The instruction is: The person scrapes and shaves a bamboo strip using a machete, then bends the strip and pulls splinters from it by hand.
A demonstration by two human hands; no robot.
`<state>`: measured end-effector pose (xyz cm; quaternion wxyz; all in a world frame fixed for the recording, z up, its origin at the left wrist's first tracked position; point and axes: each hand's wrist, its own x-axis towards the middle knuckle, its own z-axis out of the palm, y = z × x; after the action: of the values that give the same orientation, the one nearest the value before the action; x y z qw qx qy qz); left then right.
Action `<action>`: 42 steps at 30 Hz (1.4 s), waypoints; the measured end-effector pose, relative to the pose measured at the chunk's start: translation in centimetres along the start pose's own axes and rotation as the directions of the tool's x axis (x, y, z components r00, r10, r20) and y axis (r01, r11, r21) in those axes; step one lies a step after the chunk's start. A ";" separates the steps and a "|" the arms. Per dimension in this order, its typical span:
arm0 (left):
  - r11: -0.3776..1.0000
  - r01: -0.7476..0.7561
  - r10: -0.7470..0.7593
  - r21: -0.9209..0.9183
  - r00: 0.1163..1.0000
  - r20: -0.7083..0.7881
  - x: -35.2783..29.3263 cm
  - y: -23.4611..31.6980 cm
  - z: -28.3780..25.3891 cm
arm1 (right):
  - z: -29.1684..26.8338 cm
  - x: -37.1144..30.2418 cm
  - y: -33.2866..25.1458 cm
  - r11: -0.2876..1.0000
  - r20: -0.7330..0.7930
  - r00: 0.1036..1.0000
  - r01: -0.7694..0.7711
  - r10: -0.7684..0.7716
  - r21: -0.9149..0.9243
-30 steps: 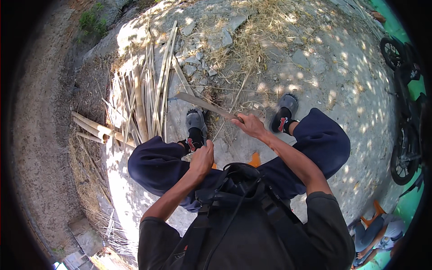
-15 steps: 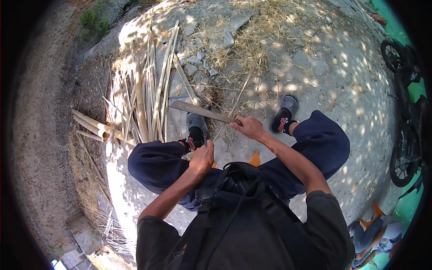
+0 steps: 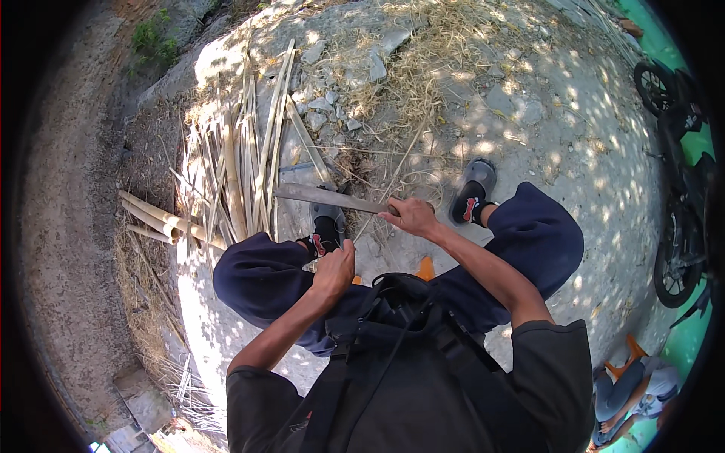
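One long machete (image 3: pixel 328 198), its blade lying nearly level and pointing left, is gripped at the handle by the right hand (image 3: pixel 411 217), while the left hand (image 3: pixel 334 270) rests clenched beside the knee.

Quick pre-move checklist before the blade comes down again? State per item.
1. Right hand grip on the blade handle: ok, fingers closed round it.
2. Left hand clear of the blade: ok, it sits near the knee, apart from the edge.
3. What the left hand holds: cannot tell, closed but its contents are hidden.
4. Left shoe clear of the blade: not ok, the blade lies right over it in this view.
5. Strip to be cut lined up under the blade: cannot tell, thin stems cross there.
6. Bamboo pile out of the swing: cannot tell, blade tip reaches close to it.
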<state>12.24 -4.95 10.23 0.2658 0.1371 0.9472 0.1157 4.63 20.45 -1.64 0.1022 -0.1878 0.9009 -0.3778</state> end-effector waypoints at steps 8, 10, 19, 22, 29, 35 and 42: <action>0.995 -0.095 0.094 -0.017 0.994 -0.057 -3.1 -1.8 1.5 | -2.9 -0.2 7.6 0.917 -0.085 0.923 -0.384 0.376 -0.111; 0.994 -0.103 0.102 -0.021 0.993 -0.053 -3.0 -1.6 0.8 | -1.7 -0.3 7.8 0.909 -0.175 0.902 -0.411 0.395 -0.065; 0.996 -0.085 0.085 -0.011 0.996 -0.014 -2.9 -1.4 -1.4 | -0.4 0.1 4.2 0.991 -0.051 0.994 -0.103 0.099 -0.089; 0.993 -0.117 0.117 -0.026 0.993 -0.004 -6.1 -2.2 -3.3 | -3.5 -1.6 11.5 0.901 -0.185 0.914 -0.393 0.361 -0.184; 0.997 0.000 -0.007 0.079 0.995 0.097 -7.4 -3.6 -7.1 | -3.5 -0.8 10.4 0.880 -0.093 0.900 -0.435 0.425 -0.191; 0.966 -0.008 0.043 0.259 0.991 -0.129 -8.1 -2.2 -15.8 | -4.4 1.5 8.4 0.910 -0.131 0.902 -0.414 0.411 0.000; 0.680 -0.025 0.569 0.733 0.647 -0.507 -12.2 5.5 -27.1 | -7.3 6.9 4.4 0.911 -0.208 0.894 -0.356 0.396 0.208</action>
<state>8.88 -7.71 40.12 -0.2083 0.3343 0.9079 -0.1431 -5.15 25.14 -0.07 0.0765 0.0476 0.8915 -0.4439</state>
